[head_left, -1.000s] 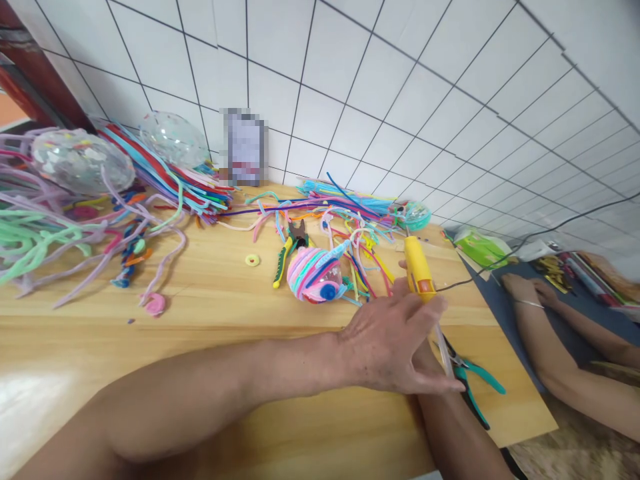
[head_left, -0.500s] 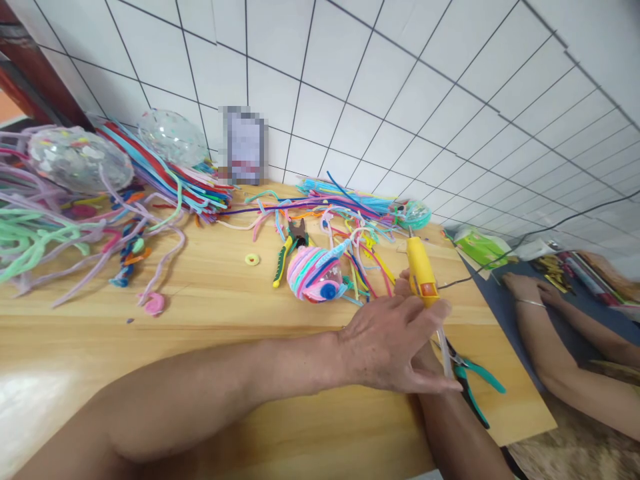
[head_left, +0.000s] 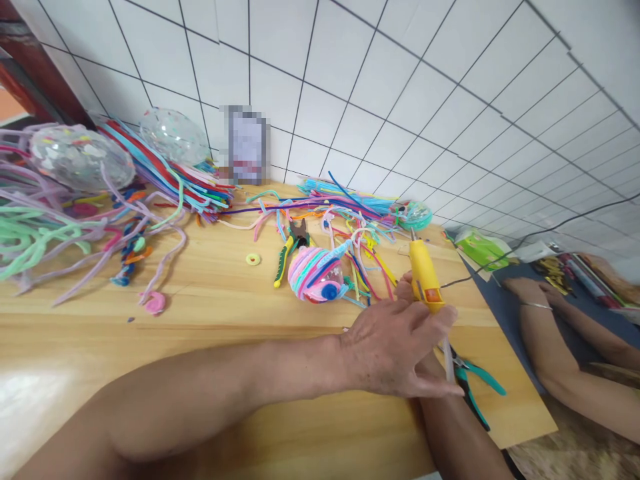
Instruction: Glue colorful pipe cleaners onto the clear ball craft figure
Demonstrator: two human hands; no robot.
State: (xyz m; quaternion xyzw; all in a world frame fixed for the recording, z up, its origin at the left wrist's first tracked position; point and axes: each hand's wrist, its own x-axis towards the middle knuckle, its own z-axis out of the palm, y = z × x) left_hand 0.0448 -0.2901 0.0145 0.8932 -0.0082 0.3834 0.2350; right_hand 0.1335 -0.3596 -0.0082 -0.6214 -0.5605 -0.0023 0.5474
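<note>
- The left hand (head_left: 387, 347) has thumb and forefinger spread wide, with a clear glue stick (head_left: 449, 360) between them; whether it presses on the stick, I cannot tell.
- The right hand (head_left: 404, 287), mostly hidden behind the left, appears to grip a yellow glue gun (head_left: 424, 267), its nozzle pointing away from both hands.
- Just right of the left hand, teal-handled pliers (head_left: 481, 377) lie on the wooden table (head_left: 210, 317), partly behind the thumb.
- Beyond and left of the left hand sits a striped ball (head_left: 310, 273), untouched, with a blue disc on its near side.
- Farther left, touching or just behind that ball, are yellow-green pliers (head_left: 283, 261); a small yellow ring (head_left: 253, 259) lies past them.
- Well right of both hands rests another person's forearm (head_left: 547, 333).
- Farther ahead of the hands, fuzzy stems (head_left: 345, 203) lie along the tiled wall (head_left: 345, 87), by a small clear ball (head_left: 417, 215).
- Far left of the hands, two confetti-filled clear balls (head_left: 83, 157) rest among more stems.
</note>
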